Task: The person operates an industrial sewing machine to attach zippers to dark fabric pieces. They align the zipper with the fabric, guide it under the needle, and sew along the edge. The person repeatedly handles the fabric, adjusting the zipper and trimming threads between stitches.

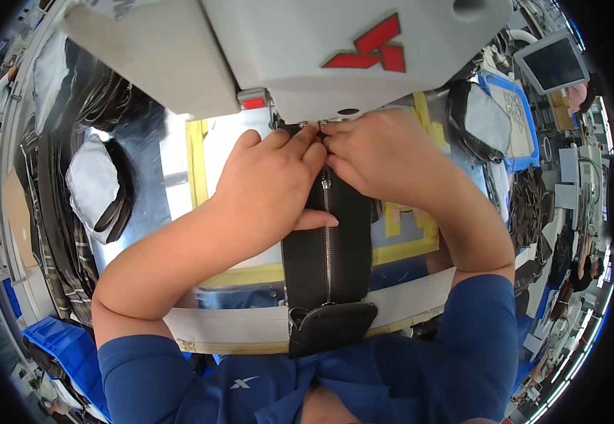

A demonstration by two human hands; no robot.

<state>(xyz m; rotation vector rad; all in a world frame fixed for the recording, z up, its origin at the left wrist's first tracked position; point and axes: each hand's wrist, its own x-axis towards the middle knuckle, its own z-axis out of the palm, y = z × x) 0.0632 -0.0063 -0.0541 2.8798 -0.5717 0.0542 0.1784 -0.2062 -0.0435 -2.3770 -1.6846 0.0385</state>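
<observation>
A long black fabric piece with a metal zipper (349, 261) runs from under the sewing machine head (300, 78) toward my body. My left hand (268, 177) is closed on its far end, fingers bent and pressed onto the cloth. The left thumb stretches out across the zipper teeth. Opposite it, my right hand (377, 152) pinches the same end close under the machine head, fingertips nearly meeting the left ones. Just below the hands is the zipper slider (326, 185). The near end of the piece, a folded black flap (331, 328), lies over the table's front edge. My fingers hide the needle area.
Yellow tape (197, 166) marks the shiny work surface around the piece. Black pieces with silvery lining (98, 184) lie at left, beside plaid and black strips (56, 212). A blue-edged tray (526, 120) and a screen (553, 62) stand at right; a blue crate (66, 353) sits lower left.
</observation>
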